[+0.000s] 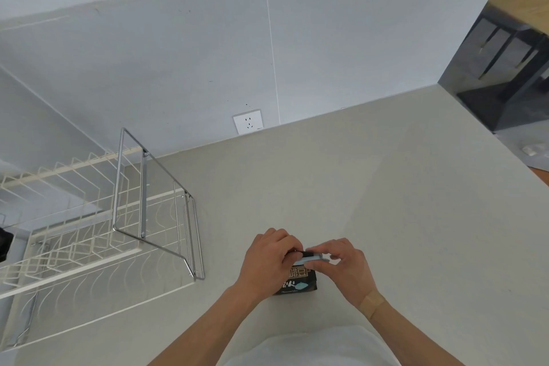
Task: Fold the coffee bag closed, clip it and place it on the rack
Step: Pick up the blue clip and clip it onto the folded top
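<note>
Both hands meet over a small dark coffee bag that stands on the pale counter, close to the counter's near edge. The left hand is curled around the top left of the bag, with its fingers bent over the folded top. The right hand pinches a light blue clip between thumb and fingers. The clip lies flat along the top of the bag, touching it. It is hard to tell if the clip has snapped fully onto the fold. The bag's front has pale writing and a light blue shape on it, and only the lower part shows below the hands.

A tan sticky plaster sits on the right wrist. Both forearms reach out from the bottom of the view over a white shirt.

At the left side of the counter stands a wire rack with cream wires and a shiny metal frame. It is well apart from the bag. A white wall socket sits on the grey wall, just above the counter's far edge. Past the counter's right edge is a dark floor and a table with dark legs.
</note>
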